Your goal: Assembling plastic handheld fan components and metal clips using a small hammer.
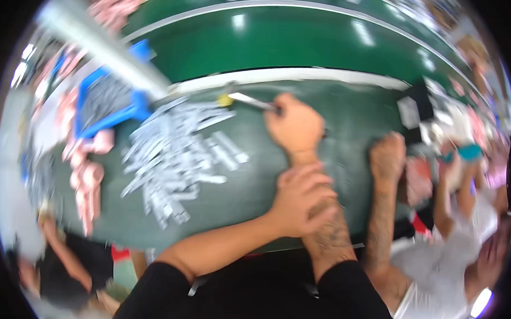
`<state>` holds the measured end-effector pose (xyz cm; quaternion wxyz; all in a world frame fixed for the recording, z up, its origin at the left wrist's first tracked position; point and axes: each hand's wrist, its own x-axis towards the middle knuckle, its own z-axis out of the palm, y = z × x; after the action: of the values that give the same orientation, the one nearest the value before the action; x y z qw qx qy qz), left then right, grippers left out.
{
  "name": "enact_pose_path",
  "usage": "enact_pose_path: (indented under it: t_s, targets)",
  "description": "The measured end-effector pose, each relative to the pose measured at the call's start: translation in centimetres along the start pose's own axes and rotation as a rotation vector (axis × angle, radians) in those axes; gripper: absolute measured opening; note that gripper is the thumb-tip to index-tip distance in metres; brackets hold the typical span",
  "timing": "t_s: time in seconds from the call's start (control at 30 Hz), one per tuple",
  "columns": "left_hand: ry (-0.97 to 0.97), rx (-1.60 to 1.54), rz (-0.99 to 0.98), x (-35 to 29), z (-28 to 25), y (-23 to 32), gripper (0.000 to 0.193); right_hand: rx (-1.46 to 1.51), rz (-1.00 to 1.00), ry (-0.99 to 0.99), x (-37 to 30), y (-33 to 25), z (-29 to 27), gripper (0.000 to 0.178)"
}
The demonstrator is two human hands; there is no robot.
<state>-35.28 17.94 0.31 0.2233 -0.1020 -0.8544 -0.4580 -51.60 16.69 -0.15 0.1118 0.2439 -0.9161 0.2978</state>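
My right hand (295,127) is closed round the dark grip of a small hammer (251,101), which has a silver shaft and a yellow-faced head pointing left. My left hand (305,199) lies across my right forearm (327,226) with its fingers curled over it. To the left of both hands, a loose pile of light grey flat strips (174,151) is spread on the dark green tabletop (254,182). The hammer's head is just beyond the upper right end of that pile. The picture is blurred by motion.
A blue bin (88,123) of grey pieces stands at the far left, by pink parts (87,179). Along the back runs a white ledge (292,75) before a green conveyor belt (304,43). Another person's forearm (384,175) rests at right, near a black box (415,106).
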Motion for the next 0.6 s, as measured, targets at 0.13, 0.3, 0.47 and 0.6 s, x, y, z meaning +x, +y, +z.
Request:
enact_pose_path:
  t_s: [0.13,0.3,0.47,0.6]
  targets:
    - [0.057,-0.016,-0.033,-1.5,-0.9,-0.1,0.032,0.003,-0.037,-0.008,-0.8,-2.3,1.3,0.018]
    - [0.054,-0.061,-0.041,-1.2,-0.2,0.1,0.034,-0.034,-0.024,-0.048,-0.6,-0.9,1.1,0.019]
    - [0.037,0.01,-0.021,-0.3,-0.3,-0.2,0.036,0.003,-0.066,-0.004,-0.1,-1.0,1.2,0.017]
    - [0.034,0.019,-0.026,-0.7,-0.7,-0.3,0.035,0.101,-0.102,0.017,-0.2,-1.5,2.2,0.018]
